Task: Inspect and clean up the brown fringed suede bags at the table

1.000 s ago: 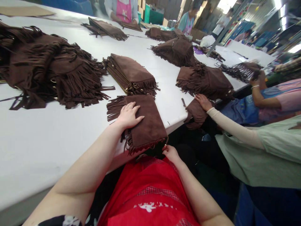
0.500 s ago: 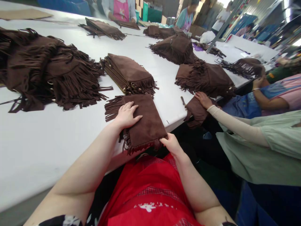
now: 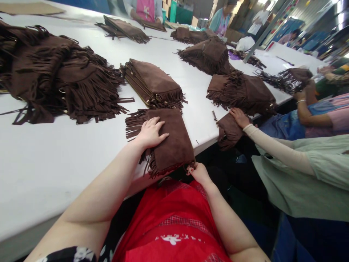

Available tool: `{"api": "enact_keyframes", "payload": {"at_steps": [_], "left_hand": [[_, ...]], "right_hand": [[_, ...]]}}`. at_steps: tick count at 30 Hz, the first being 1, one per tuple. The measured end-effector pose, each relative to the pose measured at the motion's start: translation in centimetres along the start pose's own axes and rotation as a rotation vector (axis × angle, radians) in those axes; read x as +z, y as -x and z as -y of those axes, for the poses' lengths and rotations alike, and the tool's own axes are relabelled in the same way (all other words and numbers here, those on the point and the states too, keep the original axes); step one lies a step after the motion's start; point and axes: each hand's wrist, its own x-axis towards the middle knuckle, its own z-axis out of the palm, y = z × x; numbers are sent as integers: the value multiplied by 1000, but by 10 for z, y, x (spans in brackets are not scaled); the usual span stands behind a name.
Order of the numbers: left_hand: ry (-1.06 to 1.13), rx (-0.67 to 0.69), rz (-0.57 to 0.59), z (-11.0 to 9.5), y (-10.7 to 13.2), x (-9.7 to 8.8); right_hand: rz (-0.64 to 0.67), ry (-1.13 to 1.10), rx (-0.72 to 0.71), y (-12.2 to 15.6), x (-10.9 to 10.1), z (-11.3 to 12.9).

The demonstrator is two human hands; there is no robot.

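Note:
A brown fringed bag (image 3: 176, 143) lies flat at the table's front edge, its near side reaching over the edge. Fringe spreads from its left and lower sides. My left hand (image 3: 151, 134) rests on top of the bag, fingers spread and palm down. At the bag's lower right corner, my right hand (image 3: 198, 172) is closed in a pinch; what sits between its fingertips is too small to make out, though a thin strand shows close to them. Just beyond the bag is a stack of brown bags (image 3: 154, 82) with brass zippers and fringe.
A large heap of fringed bags (image 3: 54, 76) covers the left of the white table (image 3: 81, 160). More fringed bags (image 3: 242, 91) lie to the right. Beside me, a co-worker's hand (image 3: 240, 117) rests on another bag (image 3: 230, 131). Other people work across the table.
My right hand has moved slightly down off the bag's corner, its fingers now curled in a pinch below it. My left hand stays spread on the bag. The whole view has shifted slightly.

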Motion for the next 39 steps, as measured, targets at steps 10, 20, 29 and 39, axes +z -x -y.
{"api": "enact_keyframes", "payload": {"at_steps": [10,20,29,39], "left_hand": [[-21,9,-19,2,-2,4],[-23,18,-15,2,-1,1],[-25,11,-15,1,-1,1],[-5,-1,2,-2,0,-2]], "right_hand": [[125,-392,-316,21,-4,38],[157,-283,-12,13,39,0],[8,-668,-281,24,39,47],[221,-154,38,14,54,-9]]}}
